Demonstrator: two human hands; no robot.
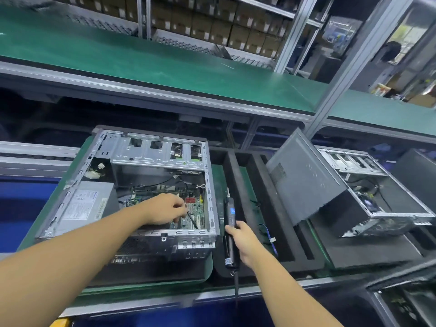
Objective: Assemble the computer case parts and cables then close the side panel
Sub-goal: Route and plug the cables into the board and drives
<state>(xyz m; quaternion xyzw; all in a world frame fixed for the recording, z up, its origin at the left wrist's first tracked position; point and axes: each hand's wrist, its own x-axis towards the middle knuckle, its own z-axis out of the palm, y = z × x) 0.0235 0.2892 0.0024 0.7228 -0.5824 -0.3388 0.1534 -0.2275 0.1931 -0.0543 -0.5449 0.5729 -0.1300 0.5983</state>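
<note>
Left hand (165, 208) is inside open computer case (146, 152), fingertips pinching black cable (193, 221) over motherboard (198, 210); right hand (240, 239) grips electric screwdriver (230, 218) just right of case.

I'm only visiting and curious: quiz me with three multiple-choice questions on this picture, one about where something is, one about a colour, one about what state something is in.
1. Where is the left hand?
A) inside the computer case
B) on a keyboard
C) in a pocket

2. What colour is the top of the long shelf?
A) red
B) green
C) white

3. What is the right hand doing?
A) lying flat
B) waving
C) gripping the screwdriver

Answers:
1 A, the hand sits within the case's metal frame.
2 B, its surface is plainly green.
3 C, the fingers wrap round the tool's handle.
</note>
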